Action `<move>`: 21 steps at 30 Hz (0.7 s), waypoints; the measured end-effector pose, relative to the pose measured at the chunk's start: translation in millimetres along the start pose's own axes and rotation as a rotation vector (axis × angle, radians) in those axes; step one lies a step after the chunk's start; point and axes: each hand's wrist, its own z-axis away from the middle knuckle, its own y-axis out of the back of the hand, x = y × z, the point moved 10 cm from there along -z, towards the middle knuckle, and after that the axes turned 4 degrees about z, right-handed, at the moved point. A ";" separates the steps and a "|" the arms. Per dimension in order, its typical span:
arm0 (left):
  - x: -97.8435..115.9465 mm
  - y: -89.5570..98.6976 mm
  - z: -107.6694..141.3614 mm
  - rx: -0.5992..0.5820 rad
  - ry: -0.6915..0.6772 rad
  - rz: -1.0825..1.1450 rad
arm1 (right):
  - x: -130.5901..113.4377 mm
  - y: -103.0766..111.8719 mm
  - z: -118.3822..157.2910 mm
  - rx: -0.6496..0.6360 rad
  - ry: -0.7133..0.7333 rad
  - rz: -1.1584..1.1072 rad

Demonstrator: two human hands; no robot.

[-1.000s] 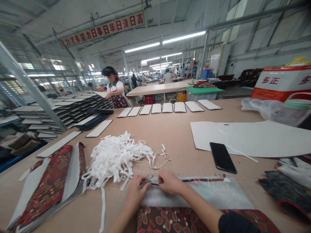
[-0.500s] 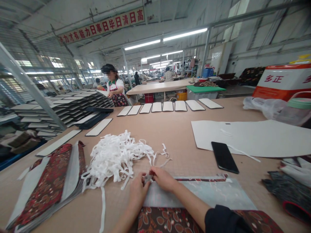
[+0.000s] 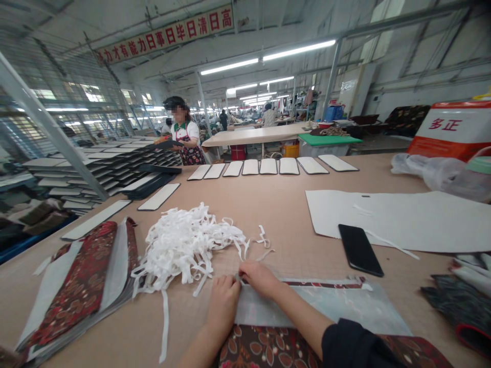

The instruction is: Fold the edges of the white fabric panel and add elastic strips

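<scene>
My left hand [image 3: 225, 300] and my right hand [image 3: 258, 279] meet at the upper left corner of a patterned fabric piece [image 3: 264, 343]. Both are closed there, fingers pinched at its edge; whatever small bit lies between the fingertips is mostly hidden. Its pale backing [image 3: 326, 306] faces up, with a narrow band of brown-red print [image 3: 326, 284] along the far edge. A small white tab [image 3: 367, 287] shows at that band's right end. Just beyond my hands lies a tangled heap of white ribbon strips [image 3: 187, 245], some loose ends trailing toward me.
Folded printed fabric [image 3: 86, 276] is stacked at left. A black phone [image 3: 360, 249] overlaps a large white panel [image 3: 399, 220] at right, near a dark cloth bundle [image 3: 452, 301]. White panels [image 3: 250, 167] line the far edge. A co-worker [image 3: 186, 135] stands beyond, beside stacked panels [image 3: 99, 163].
My left fingers have closed in against the fabric's corner, and the grey-white bit between my hands is now largely covered. The co-worker now holds a dark panel. The view has shifted slightly.
</scene>
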 end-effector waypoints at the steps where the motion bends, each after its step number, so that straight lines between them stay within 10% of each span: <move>1: 0.9 -3.0 0.3 -0.017 -0.012 -0.015 | -0.7 -0.1 -1.0 -0.007 -0.002 0.016; 21: 7.0 -13.6 -3.3 -0.195 -0.029 -0.070 | 19.7 3.5 3.2 0.035 -0.197 -0.107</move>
